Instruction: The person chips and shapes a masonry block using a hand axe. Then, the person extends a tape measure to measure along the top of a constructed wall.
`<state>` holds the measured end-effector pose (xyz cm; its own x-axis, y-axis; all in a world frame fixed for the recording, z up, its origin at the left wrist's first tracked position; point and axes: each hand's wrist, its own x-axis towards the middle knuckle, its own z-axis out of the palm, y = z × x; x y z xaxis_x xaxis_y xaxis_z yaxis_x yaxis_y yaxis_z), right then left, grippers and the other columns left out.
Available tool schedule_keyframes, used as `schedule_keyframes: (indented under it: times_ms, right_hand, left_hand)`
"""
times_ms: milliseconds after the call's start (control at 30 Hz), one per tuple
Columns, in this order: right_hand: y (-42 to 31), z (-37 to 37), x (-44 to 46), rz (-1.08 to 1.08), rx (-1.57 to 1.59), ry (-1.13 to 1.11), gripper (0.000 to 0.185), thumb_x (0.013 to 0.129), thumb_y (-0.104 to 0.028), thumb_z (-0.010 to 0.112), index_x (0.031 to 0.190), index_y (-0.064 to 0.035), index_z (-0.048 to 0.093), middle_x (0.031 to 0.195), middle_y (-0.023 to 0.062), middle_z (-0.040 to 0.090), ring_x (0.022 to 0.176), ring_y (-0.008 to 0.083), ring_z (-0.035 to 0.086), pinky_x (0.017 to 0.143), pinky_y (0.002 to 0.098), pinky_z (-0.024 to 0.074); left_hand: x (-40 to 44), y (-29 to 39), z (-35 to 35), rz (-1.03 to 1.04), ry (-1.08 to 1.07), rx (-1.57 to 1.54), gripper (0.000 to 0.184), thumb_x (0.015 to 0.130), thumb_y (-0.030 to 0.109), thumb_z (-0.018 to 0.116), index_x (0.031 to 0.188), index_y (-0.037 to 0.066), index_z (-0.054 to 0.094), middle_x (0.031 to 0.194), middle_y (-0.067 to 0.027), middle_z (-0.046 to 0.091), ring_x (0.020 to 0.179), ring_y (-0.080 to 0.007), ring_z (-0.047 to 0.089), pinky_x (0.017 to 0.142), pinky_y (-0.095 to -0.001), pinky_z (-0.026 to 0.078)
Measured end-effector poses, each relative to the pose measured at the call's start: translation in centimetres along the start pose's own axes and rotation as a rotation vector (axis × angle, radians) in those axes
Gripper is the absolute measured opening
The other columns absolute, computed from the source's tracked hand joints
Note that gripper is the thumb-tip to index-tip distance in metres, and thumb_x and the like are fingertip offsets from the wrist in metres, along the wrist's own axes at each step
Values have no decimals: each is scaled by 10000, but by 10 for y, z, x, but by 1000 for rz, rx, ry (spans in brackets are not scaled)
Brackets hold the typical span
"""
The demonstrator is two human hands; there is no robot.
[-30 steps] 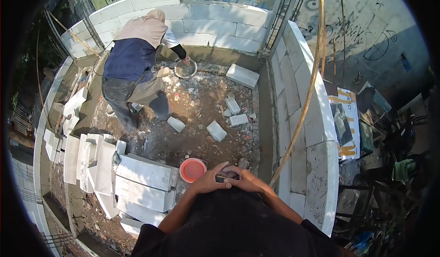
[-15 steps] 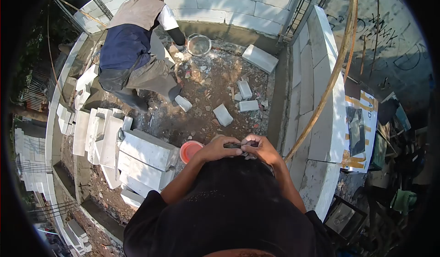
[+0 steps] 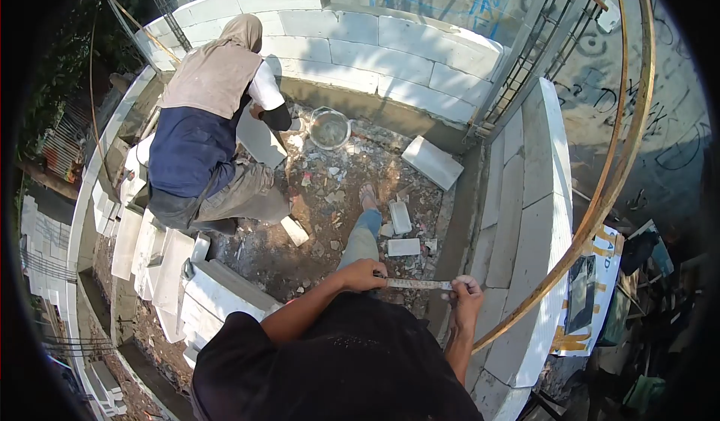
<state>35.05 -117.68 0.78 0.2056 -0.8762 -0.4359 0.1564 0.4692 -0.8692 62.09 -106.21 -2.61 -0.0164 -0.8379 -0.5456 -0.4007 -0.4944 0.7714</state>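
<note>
Hands (image 3: 364, 275) moved apart, thin pale tape (image 3: 417, 284) w/ markings straight btwn.

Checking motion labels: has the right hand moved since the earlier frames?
Yes. The right hand moved rightward, closer in view to the right block wall and away from the left hand, measuring tape stretched between them.

tape (image 3: 418, 284) markings too small to read; one end hidden in left hand (image 3: 364, 275).

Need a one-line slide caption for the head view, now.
Left hand and right hand hold out a tape measure beside a block wall; a co-worker bends near a bucket.
</note>
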Motion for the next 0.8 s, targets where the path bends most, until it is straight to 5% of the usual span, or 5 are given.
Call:
schedule_keyframes:
  times_ms: [67, 233, 433, 800]
  right_hand:
    - [-15, 17, 36, -36, 7, 127, 57, 863, -14, 629, 843, -66, 617, 671, -5, 566, 542, 77, 518, 511, 259, 547]
    - [-47, 63, 176, -225, 273, 313, 58, 868, -47, 629, 828, -75, 598, 657, -4, 546, 550, 88, 531, 498, 245, 545]
    - [-151, 214, 343, -282, 342, 421, 310, 931, -231, 675, 1159, -41, 587, 920, 20, 597, 830, 120, 587, 707, 277, 521]
    - [-163, 498, 532, -119, 120, -163, 291, 980, -253, 627, 964, 37, 620, 828, 139, 662, 658, 185, 646, 563, 327, 589]
  left_hand:
    - [62, -19, -34, 258, -3, 135, 333, 839, 374, 700, 973, 70, 731, 883, -139, 712, 854, -269, 681, 789, -374, 508]
    - [173, 22, -192, 144, 8, 341, 410, 772, 441, 660, 996, 114, 763, 942, -159, 724, 917, -367, 681, 822, -439, 535]
    - [278, 95, -411, 231, 310, 464, 316, 788, 356, 654, 963, 123, 776, 951, -155, 727, 925, -378, 680, 850, -452, 534]
    - [361, 132, -629, 143, 651, 396, 343, 774, 360, 691, 968, 89, 773, 883, -193, 728, 845, -382, 695, 797, -436, 542]
